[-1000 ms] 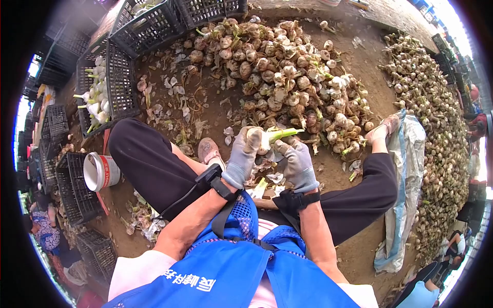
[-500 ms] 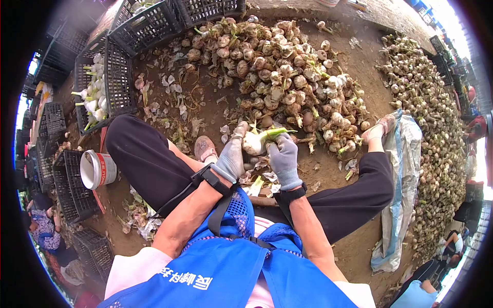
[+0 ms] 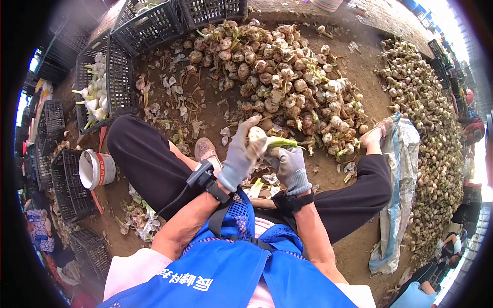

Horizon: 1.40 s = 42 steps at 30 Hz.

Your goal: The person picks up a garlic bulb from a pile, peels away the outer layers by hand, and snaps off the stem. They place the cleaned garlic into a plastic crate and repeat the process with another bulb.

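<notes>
A white garlic bulb point(image 3: 257, 137) with a green stalk pointing right is held between both gloved hands, above the ground between my legs. My left hand point(image 3: 239, 158), in a grey glove, cups the bulb's left side with fingers spread up over it. My right hand point(image 3: 291, 165), also gloved, grips the stalk end just below and right of the bulb. A big heap of unpeeled garlic point(image 3: 287, 77) lies on the soil right in front of my hands. Loose peelings point(image 3: 257, 187) lie under my wrists.
A black crate with peeled white garlic point(image 3: 95, 97) stands at the left, more black crates point(image 3: 169, 20) behind it. A white bucket point(image 3: 95, 169) lies by my left leg. A long second garlic heap point(image 3: 436, 128) runs along the right, past a grey sack point(image 3: 400, 195).
The bulb was turned in my hands and lifted a little; my left hand's fingers now spread up over it. The stalk stays pointing right.
</notes>
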Each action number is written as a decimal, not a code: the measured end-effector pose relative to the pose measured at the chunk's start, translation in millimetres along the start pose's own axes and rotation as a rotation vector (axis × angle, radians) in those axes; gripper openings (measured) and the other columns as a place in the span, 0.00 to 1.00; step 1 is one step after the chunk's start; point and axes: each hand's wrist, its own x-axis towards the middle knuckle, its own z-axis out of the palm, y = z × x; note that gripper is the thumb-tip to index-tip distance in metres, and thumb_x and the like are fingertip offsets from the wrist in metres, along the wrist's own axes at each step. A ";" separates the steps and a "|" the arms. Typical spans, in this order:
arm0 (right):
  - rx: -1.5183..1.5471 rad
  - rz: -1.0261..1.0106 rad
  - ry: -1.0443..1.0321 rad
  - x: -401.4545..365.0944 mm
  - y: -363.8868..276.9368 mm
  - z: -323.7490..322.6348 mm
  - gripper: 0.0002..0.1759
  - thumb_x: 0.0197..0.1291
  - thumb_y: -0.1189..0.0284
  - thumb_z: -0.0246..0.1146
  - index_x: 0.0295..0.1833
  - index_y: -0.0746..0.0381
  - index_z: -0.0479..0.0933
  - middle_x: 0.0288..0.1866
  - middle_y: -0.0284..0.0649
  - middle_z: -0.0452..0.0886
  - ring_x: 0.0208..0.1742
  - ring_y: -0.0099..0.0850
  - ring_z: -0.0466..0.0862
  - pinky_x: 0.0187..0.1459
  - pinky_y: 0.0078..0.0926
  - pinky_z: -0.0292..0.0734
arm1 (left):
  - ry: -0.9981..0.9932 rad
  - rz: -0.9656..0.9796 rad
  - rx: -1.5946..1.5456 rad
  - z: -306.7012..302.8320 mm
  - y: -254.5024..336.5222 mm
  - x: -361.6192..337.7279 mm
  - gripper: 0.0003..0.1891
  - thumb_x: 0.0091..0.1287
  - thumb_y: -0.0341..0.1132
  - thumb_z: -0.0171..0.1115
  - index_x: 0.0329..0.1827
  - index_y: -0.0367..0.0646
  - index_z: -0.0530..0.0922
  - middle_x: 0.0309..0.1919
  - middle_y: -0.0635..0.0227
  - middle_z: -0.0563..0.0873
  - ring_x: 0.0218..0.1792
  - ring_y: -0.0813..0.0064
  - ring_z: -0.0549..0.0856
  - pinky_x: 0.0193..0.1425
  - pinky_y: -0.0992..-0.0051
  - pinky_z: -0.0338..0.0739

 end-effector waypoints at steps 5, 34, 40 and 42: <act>0.533 0.478 0.110 1.8 4.3 3.9 0.11 0.52 0.85 0.55 0.39 0.67 0.79 0.34 0.35 0.82 0.32 0.22 0.80 0.35 0.16 0.78 | -0.182 -0.682 -0.241 -27.9 7.0 12.3 0.24 0.71 0.52 0.41 0.50 0.38 0.72 0.38 0.69 0.78 0.32 0.85 0.76 0.38 0.84 0.74; -0.217 0.174 -0.078 4.6 37.9 -40.7 0.24 0.46 0.74 0.65 0.53 0.65 0.72 0.53 0.49 0.73 0.58 0.41 0.71 0.58 0.32 0.66 | -0.233 -0.186 -0.710 -26.4 -19.1 18.7 0.25 0.71 0.50 0.40 0.38 0.34 0.75 0.41 0.54 0.79 0.50 0.60 0.77 0.59 0.61 0.70; -0.362 0.101 0.052 6.9 -12.7 -12.2 0.19 0.41 0.74 0.64 0.42 0.70 0.75 0.46 0.52 0.77 0.52 0.47 0.75 0.55 0.35 0.69 | -0.243 -0.208 -0.320 0.6 8.8 28.4 0.22 0.68 0.50 0.50 0.39 0.36 0.77 0.40 0.64 0.79 0.43 0.76 0.78 0.49 0.76 0.73; -0.482 0.067 0.110 8.4 -11.8 -10.6 0.13 0.41 0.74 0.64 0.34 0.70 0.76 0.42 0.49 0.78 0.47 0.43 0.77 0.49 0.34 0.71 | -0.058 -0.082 -0.076 -3.7 -19.4 21.2 0.18 0.68 0.46 0.51 0.44 0.37 0.75 0.38 0.66 0.80 0.39 0.79 0.78 0.43 0.80 0.74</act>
